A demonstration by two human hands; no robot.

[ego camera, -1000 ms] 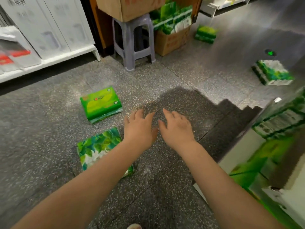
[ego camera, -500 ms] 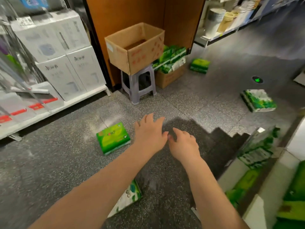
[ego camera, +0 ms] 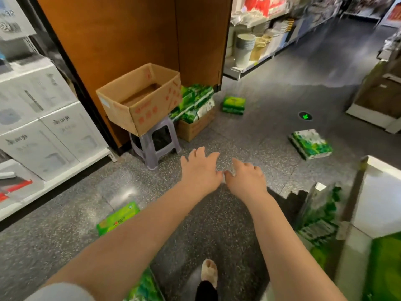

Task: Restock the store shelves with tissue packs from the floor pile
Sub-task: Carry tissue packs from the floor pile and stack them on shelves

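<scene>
Both arms reach forward over the speckled floor (ego camera: 271,101) in the middle of the frame. The left hand (ego camera: 200,170) and the right hand (ego camera: 246,178) are side by side, nearly touching at the thumbs, palms down, fingers loosely spread, and they hold nothing.

The tissue packs are scattered on the floor. One light green pack (ego camera: 118,218) lies at lower left, partly hidden by the left arm. A leaf-printed pack (ego camera: 311,144) lies at the right, well apart from the hands. A small green stack (ego camera: 234,105) sits above the centre, near a low carton (ego camera: 195,127) filled with more packs (ego camera: 195,101). Another leafy pack (ego camera: 145,287) shows at the bottom edge under the left arm.

An open box (ego camera: 141,98) stands on a grey stool (ego camera: 155,141) at upper centre, before a brown wall. At the lower right, a shelf (ego camera: 382,196) carries green packs (ego camera: 319,218). White boxes (ego camera: 43,127) fill the shelf at the left. A foot (ego camera: 209,272) is seen at the bottom.
</scene>
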